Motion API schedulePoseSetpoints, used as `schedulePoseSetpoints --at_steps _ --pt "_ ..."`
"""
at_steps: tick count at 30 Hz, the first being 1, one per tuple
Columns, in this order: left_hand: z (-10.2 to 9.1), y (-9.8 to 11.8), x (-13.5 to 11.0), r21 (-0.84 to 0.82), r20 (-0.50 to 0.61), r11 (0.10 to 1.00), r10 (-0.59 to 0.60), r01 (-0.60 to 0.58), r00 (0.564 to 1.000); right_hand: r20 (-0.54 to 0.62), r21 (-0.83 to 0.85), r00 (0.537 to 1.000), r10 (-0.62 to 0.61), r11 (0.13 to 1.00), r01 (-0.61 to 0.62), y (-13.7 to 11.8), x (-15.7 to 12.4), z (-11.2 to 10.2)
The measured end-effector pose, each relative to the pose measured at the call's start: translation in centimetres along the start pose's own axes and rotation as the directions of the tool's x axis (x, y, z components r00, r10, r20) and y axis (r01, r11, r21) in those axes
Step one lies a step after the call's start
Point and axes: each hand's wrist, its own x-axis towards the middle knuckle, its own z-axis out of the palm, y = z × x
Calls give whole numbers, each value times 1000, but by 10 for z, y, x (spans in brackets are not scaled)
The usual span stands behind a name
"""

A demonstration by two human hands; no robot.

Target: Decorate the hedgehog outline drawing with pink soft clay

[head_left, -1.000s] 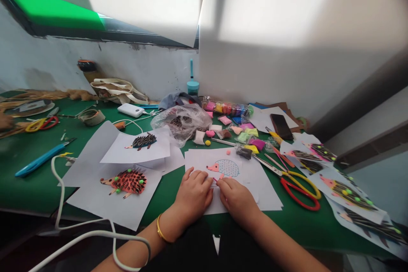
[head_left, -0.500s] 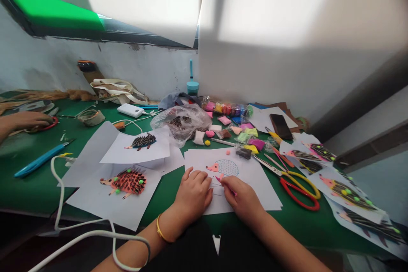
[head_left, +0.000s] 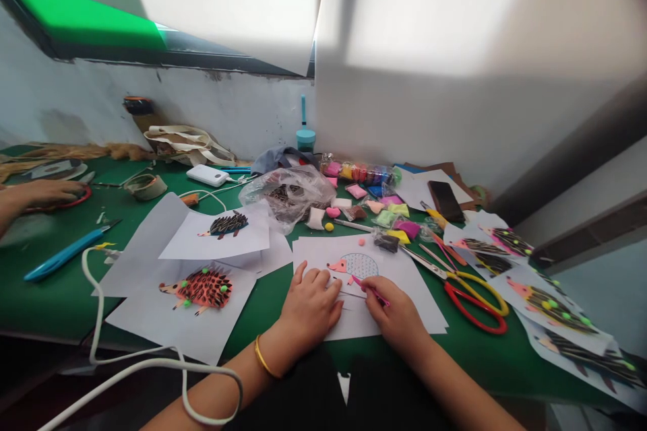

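Observation:
In front of me lies a white sheet of paper [head_left: 417,306] with a drawn hedgehog [head_left: 361,265], its face and a small leg covered in pink clay. My left hand [head_left: 312,300] rests on the sheet's left part, fingers stretched and fairly flat. A slim pink modelling tool [head_left: 377,291] is pinched in my right hand [head_left: 397,313]; its pointed tip is at the hedgehog's pink leg. Just above the drawing sits a small ball of pink clay [head_left: 361,242].
Bagged coloured clay [head_left: 387,217] lies behind the paper. Scissors [head_left: 475,296] and finished hedgehog pictures [head_left: 556,306] are to the right. More pictures [head_left: 202,288], a blue craft knife [head_left: 65,254] and a white cable [head_left: 91,323] lie left, near another person's hand [head_left: 50,193].
My right hand has shifted slightly right, and more of the pink tool shows, its tip now by the leg. The left hand has barely moved.

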Motion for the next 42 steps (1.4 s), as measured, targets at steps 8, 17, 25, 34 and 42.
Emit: schedulePoseSetpoints --at_steps 8,17,25,34,42 --pt "-2 2 4 -13 1 1000 -9 9 1000 -13 16 1000 0 1000 0 0 -1 2" --pt "-5 0 -8 -98 -9 995 -4 3 1000 8 57 999 32 998 -32 1 -1 1" --pt "-3 1 -4 -60 12 998 -10 11 1000 -3 47 1000 24 999 -24 1 -1 2" --pt "-2 1 -6 -63 -2 998 -5 4 1000 -11 39 1000 15 999 -14 2 -1 3" --pt "-6 -2 -6 -86 5 996 15 -15 1000 -1 37 1000 29 999 -29 2 -2 2"
